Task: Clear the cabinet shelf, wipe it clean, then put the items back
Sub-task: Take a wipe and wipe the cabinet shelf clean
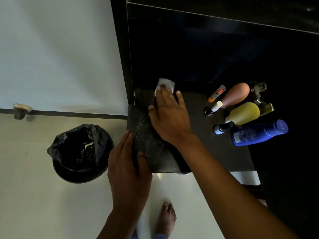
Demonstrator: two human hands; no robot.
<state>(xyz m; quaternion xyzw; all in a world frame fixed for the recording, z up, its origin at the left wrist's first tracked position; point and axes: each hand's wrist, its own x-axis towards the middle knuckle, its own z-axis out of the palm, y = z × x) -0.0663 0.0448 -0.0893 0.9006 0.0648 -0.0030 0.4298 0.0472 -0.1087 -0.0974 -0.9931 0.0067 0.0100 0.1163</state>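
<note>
White tissue (164,85) lies at the far left of the dark cabinet shelf (198,107), and we see the right hand (170,118) spread flat over it, fingers straight and pressing its near edge down while the far part sticks out past the fingertips. We see the left hand (128,169) open as well, its palm laid on the shelf's near left corner with the thumb over the top and the fingers along the left edge. Between the two hands the shelf surface shows a pale, speckled film. At the right side of the shelf we count a cluster of toiletries: a blue bottle (260,132) lying on its side nearest us, a yellow bottle (244,113) just beyond it, a brown bottle (236,95) farther still, a small orange tube (216,94) to their left, and two small dark bottles, one with a white cap (213,108) and one beside the blue bottle (222,127). On the pale floor to the left stands a bin lined with a black bag (81,152). We also see a bare foot (166,218) on the floor below the shelf.
</note>
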